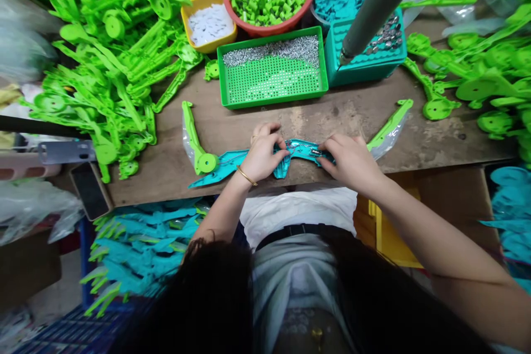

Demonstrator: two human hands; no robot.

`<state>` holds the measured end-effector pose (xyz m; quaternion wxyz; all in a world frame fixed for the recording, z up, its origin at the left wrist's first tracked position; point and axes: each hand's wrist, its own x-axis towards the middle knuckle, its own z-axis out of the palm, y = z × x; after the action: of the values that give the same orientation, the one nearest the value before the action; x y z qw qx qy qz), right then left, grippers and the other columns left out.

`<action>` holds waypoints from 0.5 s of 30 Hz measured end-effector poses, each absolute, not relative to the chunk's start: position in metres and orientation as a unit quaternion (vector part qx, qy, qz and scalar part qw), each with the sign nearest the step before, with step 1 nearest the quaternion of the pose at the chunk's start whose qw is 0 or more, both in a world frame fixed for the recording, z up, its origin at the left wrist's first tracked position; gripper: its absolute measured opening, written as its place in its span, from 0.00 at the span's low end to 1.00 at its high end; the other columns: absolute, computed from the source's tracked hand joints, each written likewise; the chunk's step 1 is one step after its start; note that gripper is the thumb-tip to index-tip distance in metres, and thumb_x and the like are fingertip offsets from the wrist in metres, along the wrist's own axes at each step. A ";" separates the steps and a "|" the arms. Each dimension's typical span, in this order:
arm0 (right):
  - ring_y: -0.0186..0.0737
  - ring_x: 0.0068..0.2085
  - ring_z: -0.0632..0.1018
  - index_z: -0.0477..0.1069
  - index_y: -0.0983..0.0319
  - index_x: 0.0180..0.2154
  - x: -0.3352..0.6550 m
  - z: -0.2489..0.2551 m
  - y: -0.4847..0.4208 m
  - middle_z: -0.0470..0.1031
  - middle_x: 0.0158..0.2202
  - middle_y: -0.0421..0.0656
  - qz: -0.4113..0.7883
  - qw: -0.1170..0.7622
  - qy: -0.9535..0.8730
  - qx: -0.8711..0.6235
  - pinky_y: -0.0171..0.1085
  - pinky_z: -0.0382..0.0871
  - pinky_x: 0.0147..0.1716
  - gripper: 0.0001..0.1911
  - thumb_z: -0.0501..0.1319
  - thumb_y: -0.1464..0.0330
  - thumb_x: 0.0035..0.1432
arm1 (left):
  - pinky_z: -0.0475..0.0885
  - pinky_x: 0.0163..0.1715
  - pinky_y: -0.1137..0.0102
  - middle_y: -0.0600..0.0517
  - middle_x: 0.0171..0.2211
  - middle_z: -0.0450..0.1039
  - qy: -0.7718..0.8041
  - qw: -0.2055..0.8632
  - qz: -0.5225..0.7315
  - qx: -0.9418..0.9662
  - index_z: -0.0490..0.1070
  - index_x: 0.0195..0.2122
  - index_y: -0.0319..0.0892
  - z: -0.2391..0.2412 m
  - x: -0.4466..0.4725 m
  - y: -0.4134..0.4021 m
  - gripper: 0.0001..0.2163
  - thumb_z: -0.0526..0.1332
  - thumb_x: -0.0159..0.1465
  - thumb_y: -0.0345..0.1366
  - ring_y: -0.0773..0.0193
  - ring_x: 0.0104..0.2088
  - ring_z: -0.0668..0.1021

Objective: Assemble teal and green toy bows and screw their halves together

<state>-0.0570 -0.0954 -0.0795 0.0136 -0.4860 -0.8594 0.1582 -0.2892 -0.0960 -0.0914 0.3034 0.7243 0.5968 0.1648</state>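
Note:
A blue plastic shell half (303, 149), curved like a toy bow, lies open side up near the table's front edge. Thin wires and a small metallic part show inside it. Bright green arms, the left arm (194, 138) and the right arm (391, 125), stick out from its two ends, each with clear film on it. My left hand (264, 154), with a gold bangle at the wrist, rests over the shell's middle, thumb and forefinger closed by the wires; what they pinch is too small to tell. My right hand (350, 161) grips the shell's right part beside the metallic part.
Behind the shell stand a green basket (271, 100) of small screws, a yellow tray (211, 47) of white pieces, a red bowl (269, 27) of green parts and a teal basket (365, 69). A dark pole (373, 5) slants over them. Green parts (124, 66) heap at left.

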 end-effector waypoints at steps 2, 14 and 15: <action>0.48 0.43 0.74 0.71 0.62 0.41 -0.057 -0.079 -0.095 0.75 0.39 0.47 0.162 0.008 -0.858 -0.488 0.41 0.53 0.37 0.08 0.59 0.66 0.59 | 0.61 0.60 0.52 0.46 0.54 0.69 0.603 0.294 0.175 0.721 0.73 0.29 0.43 -0.092 -0.288 -0.098 0.04 0.68 0.57 0.32 0.52 0.59 0.67; 0.48 0.44 0.73 0.71 0.62 0.41 -0.061 -0.076 -0.097 0.74 0.40 0.47 0.150 -0.026 -0.854 -0.497 0.42 0.51 0.37 0.09 0.59 0.66 0.60 | 0.49 0.63 0.41 0.44 0.61 0.65 0.544 0.103 0.118 0.824 0.75 0.47 0.47 -0.097 -0.284 -0.142 0.13 0.58 0.66 0.43 0.46 0.63 0.63; 0.48 0.44 0.73 0.71 0.63 0.41 -0.062 -0.076 -0.098 0.74 0.40 0.47 0.145 -0.030 -0.854 -0.498 0.42 0.51 0.37 0.09 0.59 0.66 0.61 | 0.48 0.63 0.40 0.44 0.62 0.64 0.540 0.093 0.108 0.829 0.74 0.50 0.47 -0.097 -0.286 -0.145 0.15 0.58 0.66 0.45 0.45 0.63 0.63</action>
<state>-0.0616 -0.0980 -0.0761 -0.0298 -0.4980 -0.8545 0.1449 -0.2861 -0.1448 -0.0968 0.0925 0.8295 0.5401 0.1083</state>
